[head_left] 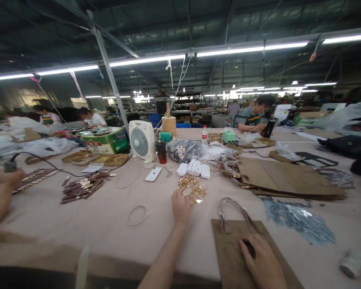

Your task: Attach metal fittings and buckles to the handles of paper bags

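My left hand (180,206) reaches forward on the pinkish table (108,224), fingers stretched out and touching a pile of small gold metal fittings (192,188). My right hand (263,261) rests on a brown board-like panel (228,257) at the near edge. Its fingers are curled over a small dark thing (250,249) that I cannot make out. A curved silvery handle (234,208) lies at the panel's far end, just beyond my right hand.
Another person's hand (6,176) at far left grips a corded tool. Brown straps (81,188), a white ring (136,214), a phone (153,174), a small fan (142,140), stacked cardboard (289,176) and grey scraps (297,218) lie about. A worker (254,116) sits across the table.
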Demonstrator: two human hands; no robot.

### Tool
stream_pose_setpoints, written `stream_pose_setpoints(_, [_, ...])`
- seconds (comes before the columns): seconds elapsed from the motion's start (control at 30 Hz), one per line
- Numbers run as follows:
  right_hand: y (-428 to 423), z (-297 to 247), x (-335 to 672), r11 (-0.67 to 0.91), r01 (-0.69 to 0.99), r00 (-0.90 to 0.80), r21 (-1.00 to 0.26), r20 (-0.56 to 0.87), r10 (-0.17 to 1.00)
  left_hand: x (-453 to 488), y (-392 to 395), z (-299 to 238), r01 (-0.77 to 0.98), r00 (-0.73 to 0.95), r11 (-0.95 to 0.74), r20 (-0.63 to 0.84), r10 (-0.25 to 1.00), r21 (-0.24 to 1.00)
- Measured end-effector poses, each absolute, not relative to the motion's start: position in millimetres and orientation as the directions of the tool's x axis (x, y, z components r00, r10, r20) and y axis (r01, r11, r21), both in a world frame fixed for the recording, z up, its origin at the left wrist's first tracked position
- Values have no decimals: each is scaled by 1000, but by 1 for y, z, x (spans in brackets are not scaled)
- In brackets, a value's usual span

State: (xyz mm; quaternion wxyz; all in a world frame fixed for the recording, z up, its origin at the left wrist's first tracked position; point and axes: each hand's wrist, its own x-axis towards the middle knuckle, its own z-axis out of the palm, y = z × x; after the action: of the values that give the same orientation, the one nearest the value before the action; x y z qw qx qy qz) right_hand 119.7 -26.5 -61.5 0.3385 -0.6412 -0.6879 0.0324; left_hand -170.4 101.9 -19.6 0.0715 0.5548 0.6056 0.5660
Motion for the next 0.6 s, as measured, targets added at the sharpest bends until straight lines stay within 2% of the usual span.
stream_pose_setpoints(0.1, [-27,-63,120,187,867,43,-461,443,896,-196,136,-22,712,-328,-255,631,703,654])
stream_pose_setpoints(0.23, [-24,-63,121,210,872,36,-442,486,873,-209,168,-28,809,-226,-209,619,752,549])
stream_pose_setpoints(0.33, [-21,-65,122,239,879,19,-412,532,847,-210,185,-31,868,-137,-152,523,841,472])
stream_pose_setpoints(0.43, [-18,-68,124,293,885,-26,-362,589,807,-210,198,-29,909,-61,-99,362,930,406])
stream_pose_setpoints(0.5, [-16,-70,126,318,887,-50,-334,616,786,-211,205,-25,921,-8,-104,286,958,376])
stream_pose_setpoints(0.6, [-15,-72,127,321,891,-57,-320,623,780,-212,208,-18,921,78,-172,266,961,351])
